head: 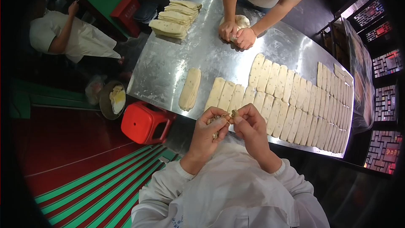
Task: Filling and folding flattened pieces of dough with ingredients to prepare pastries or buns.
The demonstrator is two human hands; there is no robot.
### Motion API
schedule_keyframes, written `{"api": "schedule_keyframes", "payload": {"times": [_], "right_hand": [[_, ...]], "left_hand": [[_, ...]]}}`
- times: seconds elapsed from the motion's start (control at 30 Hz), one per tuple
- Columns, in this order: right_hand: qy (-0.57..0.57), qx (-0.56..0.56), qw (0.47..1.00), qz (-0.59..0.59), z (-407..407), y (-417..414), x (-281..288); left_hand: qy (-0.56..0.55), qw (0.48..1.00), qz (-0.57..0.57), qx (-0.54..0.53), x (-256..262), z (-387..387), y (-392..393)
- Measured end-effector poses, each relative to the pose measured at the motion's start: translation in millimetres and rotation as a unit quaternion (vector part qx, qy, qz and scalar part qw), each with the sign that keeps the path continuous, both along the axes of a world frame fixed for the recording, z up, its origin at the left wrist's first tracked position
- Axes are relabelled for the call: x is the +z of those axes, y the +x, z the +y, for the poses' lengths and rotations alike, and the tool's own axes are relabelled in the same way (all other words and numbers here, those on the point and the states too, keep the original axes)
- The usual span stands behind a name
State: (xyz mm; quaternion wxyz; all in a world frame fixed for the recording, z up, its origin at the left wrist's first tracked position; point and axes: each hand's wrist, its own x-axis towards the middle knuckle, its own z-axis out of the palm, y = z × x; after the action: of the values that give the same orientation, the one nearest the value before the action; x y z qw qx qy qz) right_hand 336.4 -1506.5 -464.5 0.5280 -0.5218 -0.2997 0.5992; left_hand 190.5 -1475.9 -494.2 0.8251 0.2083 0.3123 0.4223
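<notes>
In front of my chest, near the table's front edge, my left hand is closed around several small greenish-brown pieces, perhaps nuts or seeds; I cannot tell which. Close against it, my right hand pinches one similar small piece between thumb and finger. Beyond both hands, rows of speckled dough strips lie side by side on the steel table. A separate small stack of dough strips lies left of the rows. More folded dough is piled at the far left corner.
Across the table a co-worker's hands press a dough lump. A red plastic stool stands at the table's left front, beside a metal bowl with pale and yellow contents. Another person in a white apron stands at far left.
</notes>
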Motion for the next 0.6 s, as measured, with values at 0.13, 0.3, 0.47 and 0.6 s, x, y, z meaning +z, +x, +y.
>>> {"api": "schedule_keyframes", "payload": {"times": [0.13,0.3,0.47,0.6], "right_hand": [[0.021,-0.013,0.99,0.139,-0.1,5.0,-7.2],[0.065,-0.017,0.979,0.192,-5.4,28.5,-16.1],[0.028,0.018,0.996,0.088,-32.0,60.9,-49.2],[-0.033,0.011,0.999,0.012,-57.8,76.0,-98.6]], "left_hand": [[-0.012,0.999,-0.037,-0.022,1.6,3.8,-3.0],[-0.007,0.998,-0.061,-0.026,28.2,8.0,-8.7],[0.068,0.986,-0.121,-0.093,98.7,0.2,-20.5],[0.313,0.902,-0.268,-0.128,134.4,-9.4,-22.2]]}}
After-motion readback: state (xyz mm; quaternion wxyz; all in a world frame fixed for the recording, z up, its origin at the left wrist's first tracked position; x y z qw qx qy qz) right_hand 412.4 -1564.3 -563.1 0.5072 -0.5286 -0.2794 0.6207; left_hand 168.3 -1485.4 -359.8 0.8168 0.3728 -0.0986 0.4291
